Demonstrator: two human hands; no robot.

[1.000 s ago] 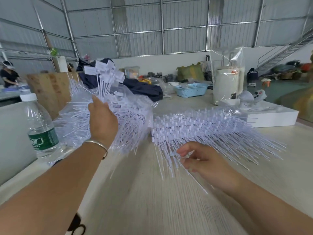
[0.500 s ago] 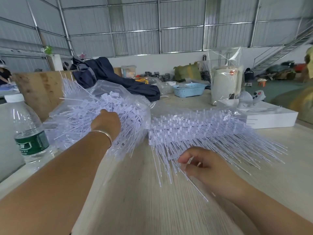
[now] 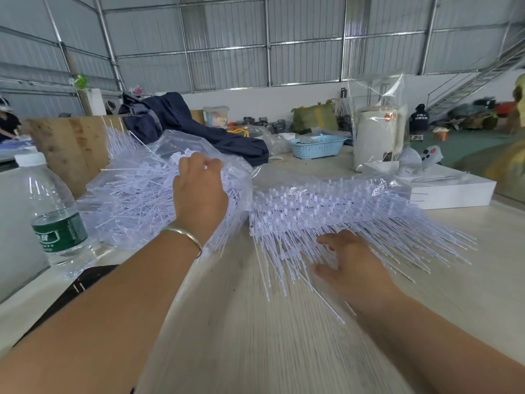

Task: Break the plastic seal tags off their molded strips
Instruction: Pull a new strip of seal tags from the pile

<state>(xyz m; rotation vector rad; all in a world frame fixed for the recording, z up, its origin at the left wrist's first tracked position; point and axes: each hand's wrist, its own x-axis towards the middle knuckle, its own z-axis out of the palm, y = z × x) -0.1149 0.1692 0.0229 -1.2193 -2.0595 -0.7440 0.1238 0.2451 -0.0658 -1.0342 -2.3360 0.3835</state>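
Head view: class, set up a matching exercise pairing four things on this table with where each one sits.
Things:
1. water bottle
2. blue basket
3. white box
4. left hand

Places:
A. far side of the table, centre
B. on the bagged pile of tags
C. left edge of the table
D. right side, behind the stacked strips

Pairs: 1-C, 2-A, 3-D, 4-B

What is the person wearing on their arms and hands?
Not much! Both forearms are bare, with no sleeves and no gloves. The left hand has a thin, shiny metal bangle around its wrist. The right hand wears nothing that shows: no ring, watch or bracelet.
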